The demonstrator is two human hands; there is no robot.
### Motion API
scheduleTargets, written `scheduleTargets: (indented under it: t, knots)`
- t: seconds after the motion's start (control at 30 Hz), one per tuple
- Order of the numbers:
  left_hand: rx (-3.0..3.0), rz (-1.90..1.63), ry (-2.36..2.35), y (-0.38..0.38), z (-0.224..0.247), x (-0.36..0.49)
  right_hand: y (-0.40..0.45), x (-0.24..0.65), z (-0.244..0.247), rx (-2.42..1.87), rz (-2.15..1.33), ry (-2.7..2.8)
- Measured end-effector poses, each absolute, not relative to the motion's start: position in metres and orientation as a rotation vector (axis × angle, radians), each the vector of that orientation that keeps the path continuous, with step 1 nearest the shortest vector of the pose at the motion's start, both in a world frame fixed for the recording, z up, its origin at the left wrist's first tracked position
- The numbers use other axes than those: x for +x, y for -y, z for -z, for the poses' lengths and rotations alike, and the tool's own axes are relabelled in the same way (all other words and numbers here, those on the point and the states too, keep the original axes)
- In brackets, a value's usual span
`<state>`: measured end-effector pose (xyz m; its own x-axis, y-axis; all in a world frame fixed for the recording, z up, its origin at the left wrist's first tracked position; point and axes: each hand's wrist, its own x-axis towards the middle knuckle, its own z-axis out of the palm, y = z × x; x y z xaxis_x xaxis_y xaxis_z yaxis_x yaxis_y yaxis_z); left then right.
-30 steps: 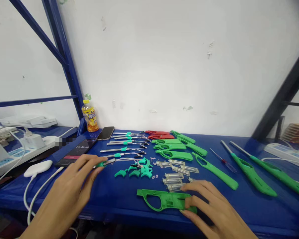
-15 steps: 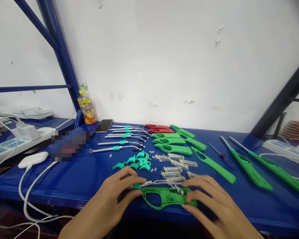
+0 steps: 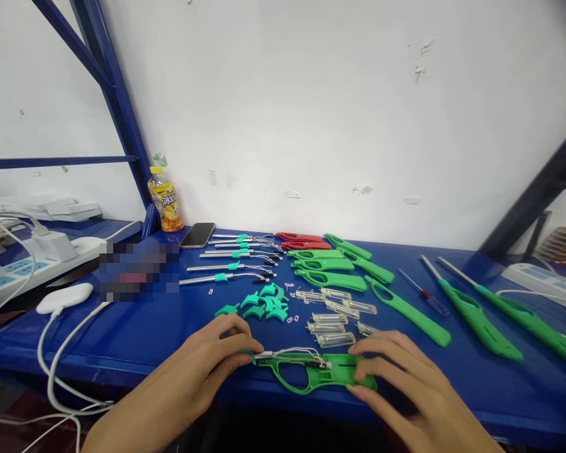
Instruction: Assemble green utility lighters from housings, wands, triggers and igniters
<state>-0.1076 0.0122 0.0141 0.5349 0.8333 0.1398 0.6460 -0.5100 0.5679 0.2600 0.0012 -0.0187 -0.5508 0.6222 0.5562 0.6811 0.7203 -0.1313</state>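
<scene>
My left hand (image 3: 212,362) pinches a metal lighter nozzle (image 3: 265,355) at its teal collar. White wires (image 3: 297,350) run right from it to a small dark igniter (image 3: 319,363) lying over the green lighter shell half (image 3: 338,377). That shell lies at the table's front edge, its hollow side up and its trigger loop to the left. On its right end close the fingers of my right hand (image 3: 400,377). Just behind are clear fuel tanks (image 3: 336,340) and a heap of teal triggers (image 3: 266,305). Whether the igniter is seated cannot be seen.
More nozzles with wires (image 3: 212,268) lie behind, beside green shells (image 3: 330,280) and red shells (image 3: 302,245). At right are a screwdriver (image 3: 431,301) and two long green lighters (image 3: 483,324). A phone (image 3: 197,235), a drink bottle (image 3: 166,201) and a white cable (image 3: 51,371) are at left.
My left hand has shifted left and slightly down with the nozzle. The igniter has moved left along the shell, which my right hand still grips.
</scene>
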Motion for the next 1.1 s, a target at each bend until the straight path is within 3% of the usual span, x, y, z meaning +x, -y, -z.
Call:
scheduleTargets:
  t: [1.1]
  knots:
    - [2.503,-0.429,-1.379,0.007,-0.016,-0.103,0.002,0.259,0.016,-1.031,-0.012,2.320]
